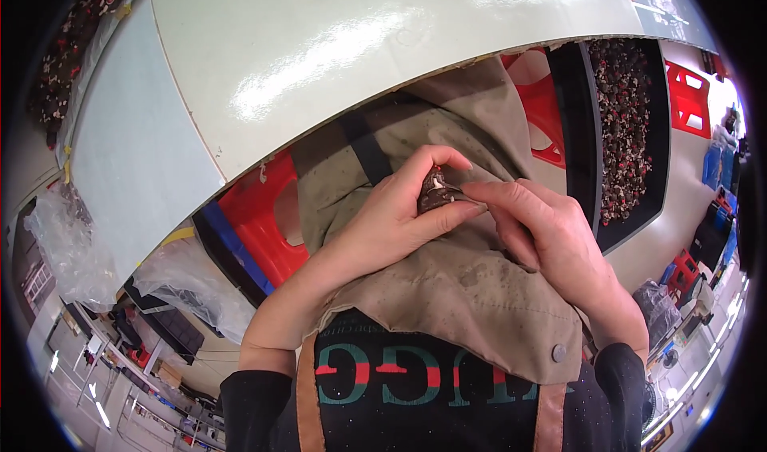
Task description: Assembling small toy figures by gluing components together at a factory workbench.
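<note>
Over my lap, my left hand [399, 208] grips a small dark brown piece with white and reddish spots [432, 196] between thumb and fingers. My right hand [543, 216] meets it from the right, its fingers closed and the index fingertip at the piece's edge. Whatever those right fingers may pinch is too small to make out. A tan apron [471, 292] spreads beneath both hands.
A pale glossy tabletop [319, 36] curves in front of me. At the right, a black bin [659, 124] holds many small brown, white and red pieces; more lie in a plastic-lined heap [80, 52] far left. Red plastic [264, 220] shows below the table. Clear plastic bags [68, 244] hang at left.
</note>
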Motion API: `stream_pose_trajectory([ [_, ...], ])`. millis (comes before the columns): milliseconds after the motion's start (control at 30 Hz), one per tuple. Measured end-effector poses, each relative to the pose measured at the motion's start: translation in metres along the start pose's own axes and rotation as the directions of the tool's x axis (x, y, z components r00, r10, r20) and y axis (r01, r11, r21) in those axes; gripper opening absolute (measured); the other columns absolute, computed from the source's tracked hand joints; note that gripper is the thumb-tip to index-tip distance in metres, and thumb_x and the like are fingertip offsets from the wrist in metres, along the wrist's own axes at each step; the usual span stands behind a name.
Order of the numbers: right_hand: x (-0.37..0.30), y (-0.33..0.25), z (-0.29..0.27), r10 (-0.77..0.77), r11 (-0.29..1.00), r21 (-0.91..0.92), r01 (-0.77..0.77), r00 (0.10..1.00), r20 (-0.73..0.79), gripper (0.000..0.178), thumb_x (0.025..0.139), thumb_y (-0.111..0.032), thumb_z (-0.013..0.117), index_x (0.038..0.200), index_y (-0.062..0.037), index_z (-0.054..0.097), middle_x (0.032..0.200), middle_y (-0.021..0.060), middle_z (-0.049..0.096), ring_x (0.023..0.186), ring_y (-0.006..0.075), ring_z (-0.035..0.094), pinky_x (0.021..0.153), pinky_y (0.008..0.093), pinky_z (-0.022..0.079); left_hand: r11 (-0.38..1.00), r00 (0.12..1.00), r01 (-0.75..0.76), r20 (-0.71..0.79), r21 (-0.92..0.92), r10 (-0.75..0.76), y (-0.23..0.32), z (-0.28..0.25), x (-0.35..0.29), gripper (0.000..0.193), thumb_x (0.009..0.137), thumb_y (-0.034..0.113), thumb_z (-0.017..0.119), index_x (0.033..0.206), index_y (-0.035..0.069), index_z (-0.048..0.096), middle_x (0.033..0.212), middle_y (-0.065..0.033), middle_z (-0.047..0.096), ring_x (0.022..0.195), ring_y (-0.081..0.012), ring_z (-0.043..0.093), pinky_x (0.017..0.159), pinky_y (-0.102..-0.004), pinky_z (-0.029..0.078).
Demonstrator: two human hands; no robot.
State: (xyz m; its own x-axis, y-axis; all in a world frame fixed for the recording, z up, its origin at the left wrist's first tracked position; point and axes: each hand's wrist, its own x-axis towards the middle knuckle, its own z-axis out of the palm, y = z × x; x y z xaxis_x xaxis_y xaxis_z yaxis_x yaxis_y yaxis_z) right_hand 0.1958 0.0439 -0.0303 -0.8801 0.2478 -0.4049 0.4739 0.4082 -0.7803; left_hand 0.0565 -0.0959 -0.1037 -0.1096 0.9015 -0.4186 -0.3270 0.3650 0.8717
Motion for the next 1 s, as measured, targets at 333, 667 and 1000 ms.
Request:
stream_pose_trajectory([
  [333, -0.009, -0.006, -0.007, -0.061, 0.953, -0.294, 0.066, 0.998, 0.026, 0.046, 0.071, 0.004, 0.056, 0.117, -0.0045, 0.059, 0.067, 0.0048, 0.048, 0.053, 0.0144, 0.052, 0.05, 0.0278, 0.044, 0.963, 0.996, 0.023, 0.072, 0.27, -0.044, 0.009, 0.002, 0.005, 0.04, 0.086, 0.02, 0.064, 0.117, 0.007, 0.041, 0.086, -0.0113, 0.059, 0.072, -0.0219, 0.06, 0.064, -0.0319, 0.046],
  [667, -0.001, -0.001, 0.0, 0.039, 0.986, -0.161, -0.035, 0.999, 0.025, 0.045, 0.073, 0.006, 0.056, 0.117, -0.0035, 0.057, 0.074, 0.0075, 0.054, 0.058, 0.0162, 0.055, 0.057, 0.0283, 0.046, 0.954, 0.993, 0.119, -0.017, 0.275, -0.12, 0.006, 0.006, 0.008, 0.038, 0.084, 0.007, 0.061, 0.118, 0.007, 0.045, 0.083, -0.0027, 0.052, 0.071, -0.0082, 0.051, 0.063, -0.0241, 0.043],
  [1000, 0.007, 0.025, 0.011, 0.049, 0.983, 0.183, -0.036, 0.996, -0.069, 0.027, 0.087, 0.003, 0.05, 0.113, -0.0005, 0.056, 0.097, 0.0114, 0.063, 0.074, 0.0191, 0.06, 0.07, 0.0298, 0.048, 0.982, 0.985, 0.103, -0.156, 0.155, -0.079, -0.002, 0.022, 0.017, 0.036, 0.085, 0.005, 0.058, 0.119, 0.005, 0.044, 0.09, -0.0012, 0.053, 0.077, -0.0061, 0.05, 0.067, -0.0225, 0.043],
])
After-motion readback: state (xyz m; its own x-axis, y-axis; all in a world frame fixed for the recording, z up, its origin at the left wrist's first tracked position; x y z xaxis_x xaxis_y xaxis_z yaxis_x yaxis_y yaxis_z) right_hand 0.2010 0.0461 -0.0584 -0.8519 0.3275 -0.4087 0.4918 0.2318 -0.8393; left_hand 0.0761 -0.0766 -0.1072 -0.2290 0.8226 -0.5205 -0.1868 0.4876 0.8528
